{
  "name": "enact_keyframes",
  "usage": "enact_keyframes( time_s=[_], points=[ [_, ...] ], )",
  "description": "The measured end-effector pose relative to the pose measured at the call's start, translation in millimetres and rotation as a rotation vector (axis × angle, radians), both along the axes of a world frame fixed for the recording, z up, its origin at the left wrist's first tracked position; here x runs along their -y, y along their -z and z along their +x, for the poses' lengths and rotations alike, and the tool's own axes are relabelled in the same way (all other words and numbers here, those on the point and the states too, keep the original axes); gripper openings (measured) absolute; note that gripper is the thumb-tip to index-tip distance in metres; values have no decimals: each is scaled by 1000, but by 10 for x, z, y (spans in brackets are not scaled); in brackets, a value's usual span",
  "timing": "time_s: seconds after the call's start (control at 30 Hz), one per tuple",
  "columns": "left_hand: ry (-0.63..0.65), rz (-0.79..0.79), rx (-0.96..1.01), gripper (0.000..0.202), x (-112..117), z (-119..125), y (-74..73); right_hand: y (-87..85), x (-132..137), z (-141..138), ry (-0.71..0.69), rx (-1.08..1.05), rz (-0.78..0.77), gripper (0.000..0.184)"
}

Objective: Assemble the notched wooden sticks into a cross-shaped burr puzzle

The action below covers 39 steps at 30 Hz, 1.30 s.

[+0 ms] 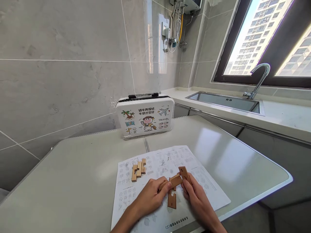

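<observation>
My left hand (156, 191) is closed on a notched wooden puzzle piece (176, 180), which points to the right. In my right hand (194, 191) is a flat wooden piece marked 2 (182, 170), held tilted. The two pieces meet between my hands; whether they interlock I cannot tell. Below them, a notched wooden piece marked 1 (172, 201) lies on the printed sheet (136, 207), its upper end partly hidden. Several lighter notched wooden pieces (139, 169) lie side by side on the sheet's left part.
The sheet lies on a pale table (73, 181). At the table's back stands a white case with cartoon prints (145, 118), near the tiled wall. A counter with a sink (225, 100) and a faucet (261, 77) runs along the right, beneath a window.
</observation>
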<state>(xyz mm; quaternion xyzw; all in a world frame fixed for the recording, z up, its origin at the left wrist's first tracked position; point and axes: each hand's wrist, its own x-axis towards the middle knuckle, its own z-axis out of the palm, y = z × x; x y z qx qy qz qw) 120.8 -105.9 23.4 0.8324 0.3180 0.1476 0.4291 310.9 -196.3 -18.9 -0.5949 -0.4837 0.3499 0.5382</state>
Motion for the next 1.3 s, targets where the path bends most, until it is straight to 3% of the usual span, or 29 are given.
enact_keyframes(
  time_s=[0.07,0.33,0.5,1.0,1.3],
  points=[
    [15,-35,7,42,32,34,1,-8,13,5,-39,-12,29,34],
    [17,-37,9,39,57,62,22,55,33,-47,-164,-108,26,57],
    [-14,-44,11,40,71,80,43,157,48,-58,-115,-16,46,67],
    [-31,-48,37,37,70,74,123,150,46,-92,-41,284,120,75],
    [-43,-42,70,33,117,83,121,191,67,-99,-53,254,104,73]
  ],
)
